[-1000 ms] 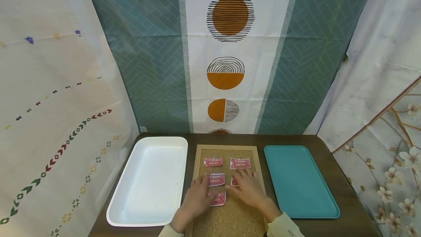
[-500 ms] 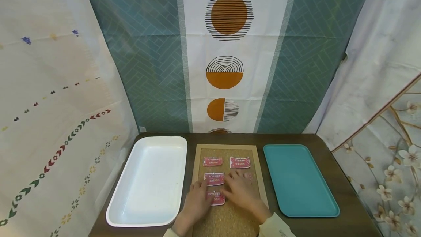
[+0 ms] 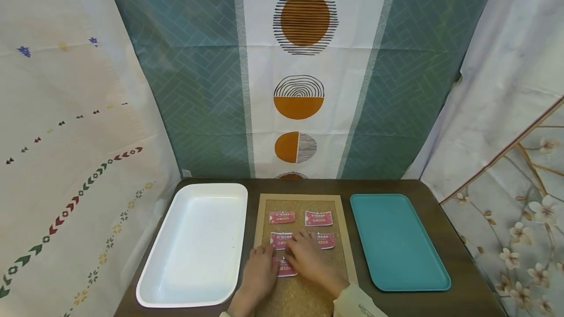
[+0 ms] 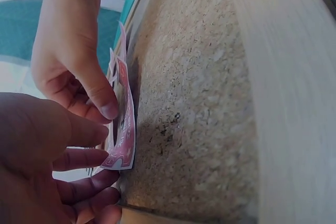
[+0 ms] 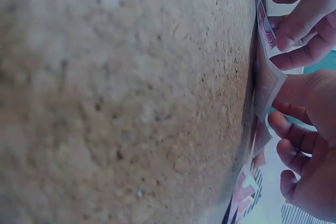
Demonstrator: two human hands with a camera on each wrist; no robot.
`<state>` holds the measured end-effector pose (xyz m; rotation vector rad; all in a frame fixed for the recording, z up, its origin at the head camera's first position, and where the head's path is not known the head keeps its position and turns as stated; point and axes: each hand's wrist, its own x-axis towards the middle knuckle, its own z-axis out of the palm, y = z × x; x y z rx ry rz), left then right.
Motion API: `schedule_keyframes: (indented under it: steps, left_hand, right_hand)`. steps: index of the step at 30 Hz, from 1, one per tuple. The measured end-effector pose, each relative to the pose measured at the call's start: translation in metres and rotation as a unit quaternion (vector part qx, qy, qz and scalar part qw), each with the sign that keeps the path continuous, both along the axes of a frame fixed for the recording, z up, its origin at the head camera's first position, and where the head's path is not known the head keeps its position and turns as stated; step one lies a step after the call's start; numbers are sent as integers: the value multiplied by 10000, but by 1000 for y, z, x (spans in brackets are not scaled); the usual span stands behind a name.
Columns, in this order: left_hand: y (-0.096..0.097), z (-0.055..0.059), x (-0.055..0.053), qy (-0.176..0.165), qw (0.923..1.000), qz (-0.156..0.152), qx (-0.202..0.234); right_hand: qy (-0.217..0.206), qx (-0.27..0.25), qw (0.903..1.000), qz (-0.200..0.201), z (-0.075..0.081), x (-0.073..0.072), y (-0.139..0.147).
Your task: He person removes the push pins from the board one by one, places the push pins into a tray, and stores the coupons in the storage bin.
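In the head view my left hand (image 3: 260, 270) lies at the left end of the lowest red coupon (image 3: 288, 269) on the cork board (image 3: 304, 300). My right hand (image 3: 308, 257) reaches across from the right to the same coupon's upper edge, covering part of the middle-left coupon (image 3: 277, 241). In the left wrist view the lowest coupon (image 4: 126, 129) stands slightly off the cork, with left fingertips at its near end. Thumb and forefinger of the right hand (image 4: 71, 61) close together at its edge. In the right wrist view the right thumb meets the coupon's raised edge (image 5: 271, 85).
Other red coupons are fixed higher on the board: top left (image 3: 282, 217), top right (image 3: 318, 218) and middle right (image 3: 325, 241). A white tray (image 3: 194, 302) stands to the left, a teal tray (image 3: 401, 243) to the right, on a dark brown table (image 3: 423, 209).
My right hand has moved left and slightly down, from the middle-right coupon to the lowest one, uncovering the former. My left hand stays by the lowest coupon's left end.
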<state>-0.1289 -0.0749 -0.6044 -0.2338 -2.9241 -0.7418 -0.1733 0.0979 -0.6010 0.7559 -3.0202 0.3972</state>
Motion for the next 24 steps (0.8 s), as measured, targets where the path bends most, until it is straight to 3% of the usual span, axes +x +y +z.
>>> schedule_keyframes:
  steps: [15,24]
  left_hand:
    - [0,-3,6,112,9997,-47,196]
    - [-4,-5,5,-315,9986,14,422]
  right_hand:
    - [360,199,9988,250,-7,0,-6]
    - [253,423,9985,254,-2,0,-13]
